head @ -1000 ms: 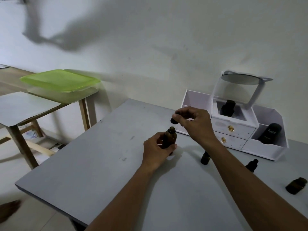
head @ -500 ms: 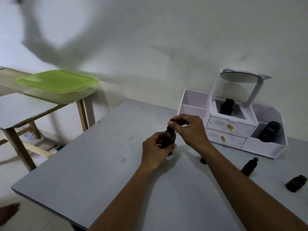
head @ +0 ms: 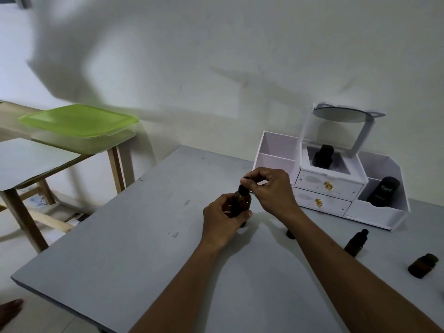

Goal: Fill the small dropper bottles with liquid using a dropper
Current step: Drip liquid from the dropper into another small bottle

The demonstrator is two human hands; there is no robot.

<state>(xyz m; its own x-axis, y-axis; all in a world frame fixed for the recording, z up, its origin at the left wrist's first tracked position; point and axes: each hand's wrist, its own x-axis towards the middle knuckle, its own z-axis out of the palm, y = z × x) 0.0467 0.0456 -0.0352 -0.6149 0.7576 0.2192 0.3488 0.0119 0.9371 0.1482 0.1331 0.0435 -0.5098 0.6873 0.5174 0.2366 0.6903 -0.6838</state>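
Left hand (head: 222, 218) wraps the amber bottle (head: 241, 204) upright over the desk (head: 134, 248); right hand (head: 271, 189) pinches its dropper cap (head: 243, 188). Looks like the capping step; next needs a twist.

My left hand (head: 222, 218) hides most of the amber bottle (head: 241, 203) — its base is perhaps on the counter (head: 144, 248); I can't tell.
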